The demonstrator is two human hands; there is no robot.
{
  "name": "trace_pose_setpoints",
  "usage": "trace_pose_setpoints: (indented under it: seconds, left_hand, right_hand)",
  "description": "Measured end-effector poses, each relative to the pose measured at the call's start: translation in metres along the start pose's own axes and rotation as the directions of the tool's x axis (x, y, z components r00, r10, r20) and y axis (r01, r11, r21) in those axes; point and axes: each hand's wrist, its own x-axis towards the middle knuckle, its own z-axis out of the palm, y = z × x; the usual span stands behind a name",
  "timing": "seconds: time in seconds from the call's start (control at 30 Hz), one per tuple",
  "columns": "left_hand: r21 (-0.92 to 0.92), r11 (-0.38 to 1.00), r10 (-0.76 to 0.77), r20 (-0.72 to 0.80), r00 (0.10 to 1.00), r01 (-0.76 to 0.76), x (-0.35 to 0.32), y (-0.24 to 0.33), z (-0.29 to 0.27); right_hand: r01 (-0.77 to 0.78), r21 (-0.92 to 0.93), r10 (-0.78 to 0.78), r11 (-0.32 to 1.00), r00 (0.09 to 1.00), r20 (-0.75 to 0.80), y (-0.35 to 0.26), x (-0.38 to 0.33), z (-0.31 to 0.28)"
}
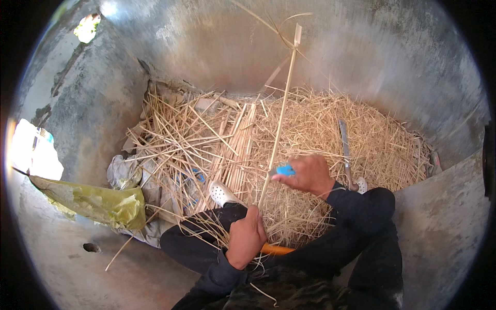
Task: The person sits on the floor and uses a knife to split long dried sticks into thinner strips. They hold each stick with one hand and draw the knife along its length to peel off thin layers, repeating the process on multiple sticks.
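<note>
My left hand (247,236) is closed round the lower end of a long pale strip (281,113) that looks like split bamboo. The strip slants up and away, with thin curled slivers hanging from its far end. In my right hand (312,174) is a small blue-handled knife (285,170). Its short blade touches the strip or lies just beside it; I cannot tell which. Thin slivers lie over my left thigh beside the left hand. Just right of that hand an orange bar or handle (277,250) shows partly, its kind unclear.
Ahead, split strips (237,150) lie side by side, with a loose tangle of strips (175,134) to their left. Curly shavings (320,124) cover the right side, a long-bladed knife (344,144) on them. A yellow-green sack (103,204) lies left. Curved grey walls (217,46) surround me.
</note>
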Motion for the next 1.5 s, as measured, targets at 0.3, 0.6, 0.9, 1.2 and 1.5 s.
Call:
trace_pose_setpoints:
  seconds: [0.3,0.6,0.9,1.2,1.5]
  left_hand:
    - [0.0,1.0,0.014,0.045,0.999,-0.014,0.004,0.002,-0.004]
    - [0.01,0.998,0.066,0.099,0.993,-0.068,-0.02,-0.008,0.001]
    - [0.026,0.996,0.074,0.216,0.974,-0.082,-0.049,-0.005,-0.003]
    - [0.003,0.999,0.035,0.276,0.961,-0.037,-0.065,0.001,-0.013]
    - [-0.042,0.994,-0.075,0.38,0.922,0.098,-0.078,0.012,-0.017]
  right_hand:
    - [0.042,-0.038,-0.043,0.998,0.998,-0.045,0.015,0.009,0.004]
    - [-0.157,-0.066,0.165,0.985,0.978,0.125,0.039,0.001,0.019]
    - [-0.288,-0.181,0.293,0.94,0.956,-0.001,0.091,0.015,0.012]
    - [-0.39,-0.253,0.385,0.885,0.92,-0.073,0.162,0.035,-0.008]
    - [-0.533,-0.355,0.533,0.768,0.839,-0.106,0.225,0.023,-0.035]
